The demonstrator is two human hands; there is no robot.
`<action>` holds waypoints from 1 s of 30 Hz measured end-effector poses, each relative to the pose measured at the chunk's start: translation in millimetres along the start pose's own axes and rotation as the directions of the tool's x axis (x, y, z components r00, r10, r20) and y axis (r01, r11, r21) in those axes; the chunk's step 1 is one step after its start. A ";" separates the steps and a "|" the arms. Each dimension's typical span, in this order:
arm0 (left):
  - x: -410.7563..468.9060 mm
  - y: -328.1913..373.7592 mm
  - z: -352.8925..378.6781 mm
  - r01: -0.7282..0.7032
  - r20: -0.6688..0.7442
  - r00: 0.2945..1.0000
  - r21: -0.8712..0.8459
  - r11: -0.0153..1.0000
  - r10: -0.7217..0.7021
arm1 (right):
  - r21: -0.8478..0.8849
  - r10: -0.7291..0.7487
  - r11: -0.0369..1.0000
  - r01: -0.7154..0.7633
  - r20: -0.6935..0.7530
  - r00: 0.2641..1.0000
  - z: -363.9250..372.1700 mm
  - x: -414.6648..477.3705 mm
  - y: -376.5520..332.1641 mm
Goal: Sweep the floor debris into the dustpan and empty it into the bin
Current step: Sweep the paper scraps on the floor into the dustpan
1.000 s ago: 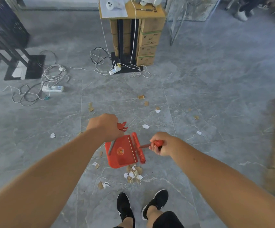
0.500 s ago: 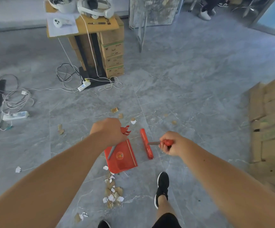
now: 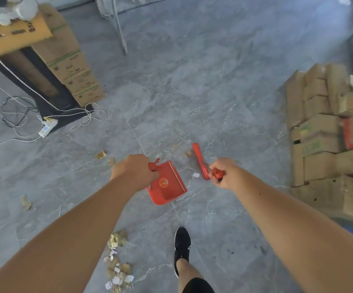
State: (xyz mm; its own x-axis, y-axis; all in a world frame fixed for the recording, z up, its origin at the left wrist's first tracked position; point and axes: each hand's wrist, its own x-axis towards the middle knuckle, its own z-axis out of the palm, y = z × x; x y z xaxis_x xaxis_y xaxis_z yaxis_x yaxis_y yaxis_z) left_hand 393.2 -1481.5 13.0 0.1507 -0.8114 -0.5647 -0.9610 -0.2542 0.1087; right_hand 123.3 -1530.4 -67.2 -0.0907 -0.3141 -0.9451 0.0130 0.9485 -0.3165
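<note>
My left hand (image 3: 132, 171) grips the handle of a red dustpan (image 3: 168, 186), held above the grey floor near the middle of the view. My right hand (image 3: 224, 172) is closed on the red handle of a small red brush (image 3: 200, 160), whose head points away from me, just right of the pan. A heap of brown and white paper scraps (image 3: 117, 265) lies on the floor behind the pan, by my left arm. Single scraps lie ahead: a white scrap (image 3: 195, 175) between pan and brush, brown bits (image 3: 100, 155) to the left. No bin is visible.
A stack of cardboard boxes (image 3: 327, 144) fills the right side. At upper left stands a stand with stacked boxes (image 3: 72, 66), with loose cables and a power strip (image 3: 47, 129) on the floor by it. My black shoe (image 3: 182, 244) steps forward at the bottom.
I have walked forward and turned right: the scrap heap now lies behind the dustpan. The brush has left the pan's edge and moved out to the right. Both hands kept their grip.
</note>
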 end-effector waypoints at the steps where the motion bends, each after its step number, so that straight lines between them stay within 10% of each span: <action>1: 9.3 9.2 -2.2 -0.011 0.001 1.000 0.001 1.000 0.011 | 0.018 0.001 1.000 -0.001 -0.017 1.000 -7.4 5.9 -6.3; 12: 42.2 16.9 3.7 -0.006 0.025 1.000 -0.024 1.000 0.007 | 0.037 0.023 0.999 -0.021 -0.050 0.998 21.8 44.9 -17.3; 30: -24.5 -194.9 6.1 0.296 0.017 0.954 -0.200 0.934 -0.299 | -0.217 -0.026 0.976 0.031 0.024 0.999 236.9 15.6 45.3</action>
State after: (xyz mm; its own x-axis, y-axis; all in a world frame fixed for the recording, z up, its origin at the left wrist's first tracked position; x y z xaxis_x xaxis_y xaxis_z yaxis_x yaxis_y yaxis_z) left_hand 575.3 -1408.8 0.7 0.4275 -0.6894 -0.5848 -0.8064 -0.5832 0.0981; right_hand 358.3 -1502.0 -115.6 -0.0674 -0.3398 -0.9381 -0.2060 0.9247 -0.3201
